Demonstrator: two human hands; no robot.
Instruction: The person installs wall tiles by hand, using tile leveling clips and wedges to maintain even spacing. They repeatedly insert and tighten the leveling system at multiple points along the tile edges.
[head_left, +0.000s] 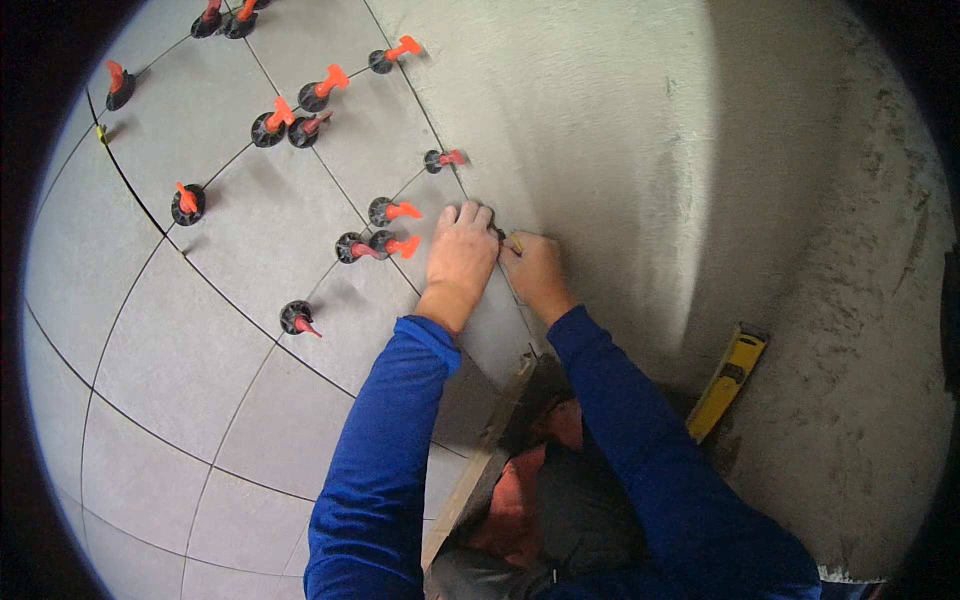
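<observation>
My left hand (462, 258) rests on a grey tile (400, 165) at its right edge, fingers bent and close together. A small black piece (498, 232) shows at its index finger, mostly covered, and the hand appears to grip it. Just to the right, my right hand (537, 272) is closed in a pinch. Between its fingertips a small yellow piece (517, 243) sticks out; its kind is too small to tell. Near my left wrist stand tile leveling clips with black round bases and orange or red handles, among them an orange-handled clip (381, 211).
More leveling clips, such as a red-handled one (297, 318), stand along the tile joints. Rough grey screed (610, 120) stretches to the right of the tiles. A yellow spirit level (728, 383) lies there at an angle. A wooden strip (478, 455) runs beside my legs.
</observation>
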